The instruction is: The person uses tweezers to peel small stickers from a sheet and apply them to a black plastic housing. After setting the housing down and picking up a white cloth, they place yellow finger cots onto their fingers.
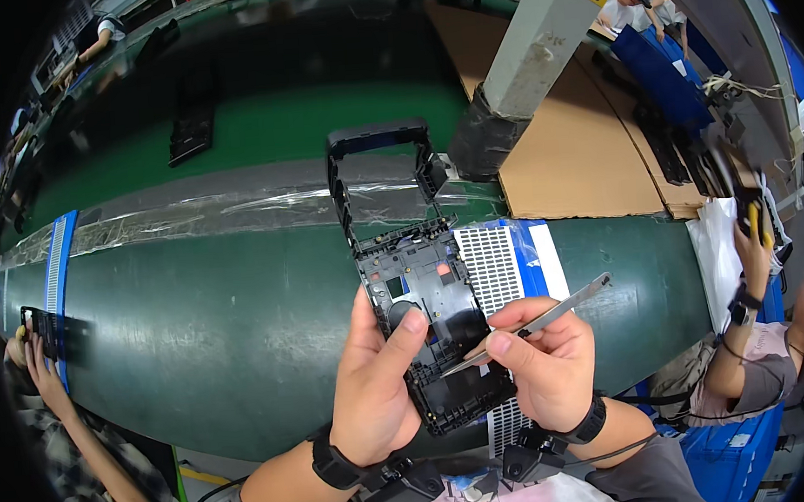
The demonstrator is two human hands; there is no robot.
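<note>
My left hand (372, 379) grips a black plastic housing (427, 273), its thumb lying on the inner face and the fingers behind. The housing is tilted; an open frame with a handle-like bar rises at its far end, and ribs, cutouts and brass-coloured spots show inside. In my right hand (554, 362) a pair of metal tweezers (563, 309) is pinched between thumb and fingers. Their tips point down left into the lower part of the housing. Whether the tips hold anything is too small to tell.
Beside the housing lies a white sheet with rows of small dark pieces (491, 268) on a blue backing. A grey post (537, 55) with a black-wrapped base stands beyond, near flat cardboard (573, 164). Another black part (191, 135) lies far left. Co-workers sit at both sides.
</note>
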